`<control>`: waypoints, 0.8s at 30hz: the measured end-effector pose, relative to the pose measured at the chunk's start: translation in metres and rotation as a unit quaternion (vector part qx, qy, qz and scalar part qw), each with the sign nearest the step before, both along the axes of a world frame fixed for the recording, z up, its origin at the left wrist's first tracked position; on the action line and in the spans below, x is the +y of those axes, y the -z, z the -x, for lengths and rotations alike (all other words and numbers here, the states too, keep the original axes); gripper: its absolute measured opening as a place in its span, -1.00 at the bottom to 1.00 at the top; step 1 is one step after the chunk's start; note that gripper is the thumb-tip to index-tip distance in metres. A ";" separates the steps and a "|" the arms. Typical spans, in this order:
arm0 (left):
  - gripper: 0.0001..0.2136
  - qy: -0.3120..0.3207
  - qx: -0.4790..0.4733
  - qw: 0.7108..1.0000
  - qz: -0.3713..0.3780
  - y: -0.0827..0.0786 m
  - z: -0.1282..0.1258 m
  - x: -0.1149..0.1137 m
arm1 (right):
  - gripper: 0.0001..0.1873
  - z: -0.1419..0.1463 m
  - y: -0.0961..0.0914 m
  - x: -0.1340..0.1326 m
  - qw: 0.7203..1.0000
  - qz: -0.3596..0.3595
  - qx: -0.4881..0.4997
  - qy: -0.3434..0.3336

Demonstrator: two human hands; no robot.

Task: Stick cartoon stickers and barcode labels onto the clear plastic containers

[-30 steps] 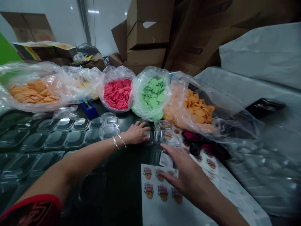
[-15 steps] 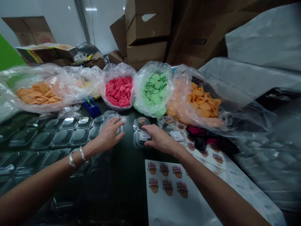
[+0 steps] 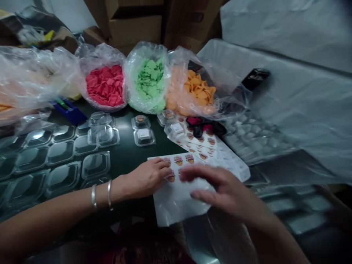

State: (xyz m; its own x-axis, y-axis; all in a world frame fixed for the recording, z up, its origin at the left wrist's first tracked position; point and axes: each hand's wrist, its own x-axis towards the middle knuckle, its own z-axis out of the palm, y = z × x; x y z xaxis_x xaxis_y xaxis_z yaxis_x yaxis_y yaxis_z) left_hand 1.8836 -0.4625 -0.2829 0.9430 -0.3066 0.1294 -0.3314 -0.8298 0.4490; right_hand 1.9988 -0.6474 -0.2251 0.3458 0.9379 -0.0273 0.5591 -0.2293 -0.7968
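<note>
My left hand (image 3: 150,178) is at the left edge of a white sticker sheet (image 3: 180,205), its fingers bent together over the upper stickers and its thumb hidden. Printed round labels in orange and pink run along the sheet's top. Over the right part of the sheet my right hand (image 3: 220,187) hovers with thumb and fingers apart, somewhat blurred and holding nothing. Beyond the hands stands a small clear clamshell container (image 3: 144,135) with a white label on it. Its lid (image 3: 140,120) carries a round sticker.
Rows of clear containers (image 3: 64,176) cover the left side. Behind are bags of red pieces (image 3: 106,86), green pieces (image 3: 150,80) and orange pieces (image 3: 199,88). A blue tape dispenser (image 3: 68,111) sits at the back left. More sticker sheets (image 3: 220,154) and a black-and-pink item (image 3: 206,126) lie right.
Both hands have come nearer, from the containers to the sticker sheet. My right hand has let go of the labelled clamshell. The view has turned right and down.
</note>
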 end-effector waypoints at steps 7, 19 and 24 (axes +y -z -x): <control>-0.52 0.002 0.019 0.996 -0.088 0.025 -0.012 -0.039 | -0.57 0.075 0.117 -0.134 0.900 0.070 0.273 0.331; -0.59 -0.102 0.107 0.985 0.087 0.014 0.029 -0.035 | -0.51 0.127 0.159 -0.045 0.651 -0.232 0.581 0.430; -0.62 -0.135 0.164 0.962 0.170 0.008 0.022 -0.023 | -0.50 0.165 0.181 -0.053 0.629 -0.159 0.700 0.297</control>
